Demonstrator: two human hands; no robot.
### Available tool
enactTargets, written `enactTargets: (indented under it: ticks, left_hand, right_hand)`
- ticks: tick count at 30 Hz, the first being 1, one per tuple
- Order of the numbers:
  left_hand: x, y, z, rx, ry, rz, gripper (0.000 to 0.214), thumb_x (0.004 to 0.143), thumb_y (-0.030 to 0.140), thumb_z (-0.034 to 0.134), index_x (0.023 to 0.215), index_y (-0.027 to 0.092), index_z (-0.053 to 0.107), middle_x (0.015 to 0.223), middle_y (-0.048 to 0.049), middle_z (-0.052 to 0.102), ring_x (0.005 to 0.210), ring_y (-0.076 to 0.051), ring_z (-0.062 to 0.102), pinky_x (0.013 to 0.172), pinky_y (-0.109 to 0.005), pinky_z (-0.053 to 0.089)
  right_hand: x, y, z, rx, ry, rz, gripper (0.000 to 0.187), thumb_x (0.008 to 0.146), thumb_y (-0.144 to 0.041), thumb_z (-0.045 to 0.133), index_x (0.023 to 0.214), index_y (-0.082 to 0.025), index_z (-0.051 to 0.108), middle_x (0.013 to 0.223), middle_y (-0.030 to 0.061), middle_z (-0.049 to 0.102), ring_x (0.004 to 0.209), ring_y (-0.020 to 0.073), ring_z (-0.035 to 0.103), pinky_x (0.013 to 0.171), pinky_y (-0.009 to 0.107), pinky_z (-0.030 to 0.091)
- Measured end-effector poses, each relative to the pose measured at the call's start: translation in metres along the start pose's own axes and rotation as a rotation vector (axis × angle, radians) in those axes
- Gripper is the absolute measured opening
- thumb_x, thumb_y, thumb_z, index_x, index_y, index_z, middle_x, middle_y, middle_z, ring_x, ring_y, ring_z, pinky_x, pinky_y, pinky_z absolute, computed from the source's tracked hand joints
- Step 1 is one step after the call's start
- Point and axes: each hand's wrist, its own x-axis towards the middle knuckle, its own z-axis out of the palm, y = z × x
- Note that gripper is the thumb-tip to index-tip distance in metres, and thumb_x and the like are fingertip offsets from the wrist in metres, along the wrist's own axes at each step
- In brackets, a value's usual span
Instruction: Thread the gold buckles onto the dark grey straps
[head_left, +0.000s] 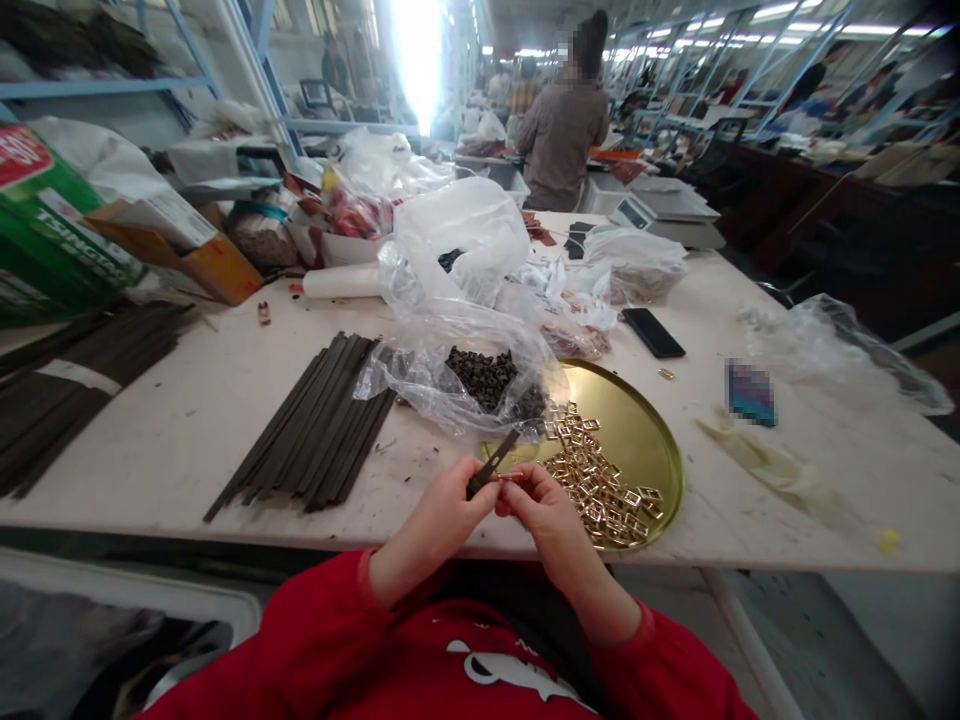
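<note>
My left hand (pixel 459 500) is closed around a short dark strap (pixel 496 458) that has a slot in it and points up and away. Close against it, my right hand (pixel 541 497) pinches a small gold buckle (pixel 511 476) at the strap. The fingertips of both hands meet, so how strap and buckle join is hidden. Just right of my hands lies a round gold tray (pixel 660 440) with a heap of gold buckles (pixel 592 480). Beyond my hands sits an open clear plastic bag (pixel 420 385) of small dark pieces (pixel 480 375).
Long dark strips (pixel 315 430) lie left of my hands, with a banded bundle (pixel 75 375) farther left. A black phone (pixel 653 332), plastic bags (pixel 465 235), a carton (pixel 214 265) and a scale (pixel 660 215) are on the table (pixel 180 420). A person (pixel 562 140) stands beyond.
</note>
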Motion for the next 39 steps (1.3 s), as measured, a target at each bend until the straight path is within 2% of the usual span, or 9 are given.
enactTargets:
  ticks: [6,9,14,19,24,26,29,32,39]
  left_hand:
    - [0.001,-0.004,0.003,0.074,0.017,0.015,0.013,0.075,0.026,0.048,0.071,0.015,0.054,0.064,0.0015,0.057,0.061,-0.012,0.047,0.056,-0.022,0.033]
    - [0.0,-0.006,0.005,0.068,0.016,0.008,0.014,0.075,0.027,0.047,0.072,0.015,0.054,0.065,0.0017,0.056,0.061,-0.012,0.048,0.056,-0.022,0.033]
    - [0.001,-0.013,0.009,0.039,-0.007,-0.016,0.014,0.074,0.027,0.048,0.07,0.015,0.054,0.063,0.0028,0.054,0.06,-0.011,0.046,0.056,-0.022,0.033]
    - [0.006,-0.014,0.003,0.003,-0.035,-0.086,0.016,0.073,0.029,0.047,0.064,0.016,0.05,0.057,0.0045,0.047,0.056,-0.01,0.041,0.052,-0.021,0.03]
    - [0.006,-0.01,-0.004,-0.196,-0.214,-0.229,0.017,0.073,0.031,0.045,0.063,0.017,0.046,0.05,0.0075,0.036,0.044,-0.006,0.031,0.041,-0.019,0.021]
    - [0.005,-0.009,-0.005,-0.278,-0.234,-0.262,0.017,0.073,0.033,0.045,0.066,0.017,0.046,0.05,0.0082,0.034,0.042,-0.005,0.027,0.039,-0.019,0.018]
    - [0.004,-0.009,-0.006,-0.331,-0.215,-0.243,0.017,0.073,0.031,0.044,0.065,0.017,0.044,0.049,0.0085,0.033,0.041,-0.005,0.026,0.04,-0.018,0.021]
    - [0.004,-0.007,-0.008,-0.259,-0.169,-0.204,0.017,0.074,0.03,0.044,0.064,0.017,0.044,0.049,0.0083,0.035,0.043,-0.006,0.029,0.043,-0.019,0.024]
    - [0.002,-0.008,-0.003,-0.099,-0.068,-0.121,0.018,0.075,0.03,0.046,0.063,0.016,0.047,0.055,0.0055,0.044,0.054,-0.009,0.039,0.051,-0.021,0.03]
  right_hand:
    - [-0.004,-0.002,0.001,-0.182,0.014,-0.086,0.021,0.068,-0.036,0.064,0.074,-0.018,0.056,0.059,-0.0039,0.055,0.054,0.0099,0.051,0.055,0.024,0.041]
    - [-0.001,0.0,0.003,-0.222,0.039,-0.064,0.015,0.068,-0.031,0.061,0.071,-0.018,0.053,0.054,-0.0056,0.052,0.049,0.0089,0.048,0.05,0.023,0.039]
    - [0.004,0.005,0.007,-0.152,0.047,0.0,0.004,0.063,-0.02,0.053,0.066,-0.018,0.052,0.053,-0.0069,0.048,0.044,0.0064,0.041,0.043,0.02,0.033]
    - [0.007,0.004,0.002,-0.187,-0.039,0.07,0.01,0.067,-0.027,0.056,0.071,-0.018,0.052,0.055,-0.0055,0.05,0.047,0.0072,0.043,0.046,0.021,0.034]
    - [0.007,-0.002,-0.005,-0.218,-0.172,0.072,0.026,0.072,-0.04,0.06,0.066,-0.018,0.049,0.056,-0.0046,0.052,0.047,0.0077,0.045,0.05,0.022,0.036]
    - [0.006,-0.004,-0.006,-0.212,-0.199,0.061,0.029,0.072,-0.044,0.061,0.065,-0.018,0.049,0.056,-0.0038,0.053,0.049,0.0085,0.047,0.051,0.023,0.037]
    - [0.004,-0.003,-0.007,-0.19,-0.182,0.053,0.027,0.073,-0.044,0.061,0.074,-0.018,0.055,0.06,-0.0026,0.056,0.053,0.0094,0.05,0.055,0.024,0.04]
    - [0.002,0.001,-0.008,-0.119,-0.115,0.082,0.027,0.071,-0.042,0.065,0.081,-0.018,0.057,0.063,-0.0023,0.058,0.055,0.0094,0.051,0.058,0.025,0.042]
    - [0.0,0.009,-0.009,0.085,-0.115,0.17,0.024,0.07,-0.038,0.068,0.079,-0.018,0.057,0.065,-0.0023,0.058,0.054,0.0081,0.051,0.055,0.022,0.042]
